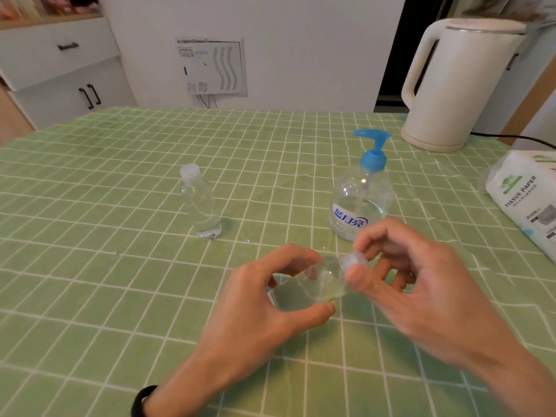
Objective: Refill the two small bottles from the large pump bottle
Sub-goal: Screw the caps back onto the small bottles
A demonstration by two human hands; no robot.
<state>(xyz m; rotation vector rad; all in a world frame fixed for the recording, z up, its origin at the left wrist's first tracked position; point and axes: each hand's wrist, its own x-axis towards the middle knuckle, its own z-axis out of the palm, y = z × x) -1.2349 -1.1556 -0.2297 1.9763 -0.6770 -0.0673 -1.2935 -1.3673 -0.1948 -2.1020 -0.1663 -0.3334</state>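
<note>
Far left of centre: one small bottle [201,203] stands upright on the green checked tablecloth [105,266], cap on, clear liquid inside. It is well apart from the hands.

Near centre: left hand [261,302] wraps the body of the second small bottle [304,285], thumb under, fingers over. The bottle lies tilted, almost on its side, neck pointing right, with liquid pooled along its lower wall.

Right of that: right hand [427,290] pinches the cap [355,260] between thumb and fingertips. Whether the cap is seated or partly unscrewed, I cannot tell; it is blurred.

Just beyond the right hand: large pump bottle [361,203], upright, low on liquid.

Risks, as I judge them:
- A cap loosened at this tilt lets liquid run out of the neck onto the cloth.
- What look like droplets [247,241] on the cloth suggest wet fingers, so the pinch may slip.
- A wide twist of the right hand could knock the pump bottle.
</note>
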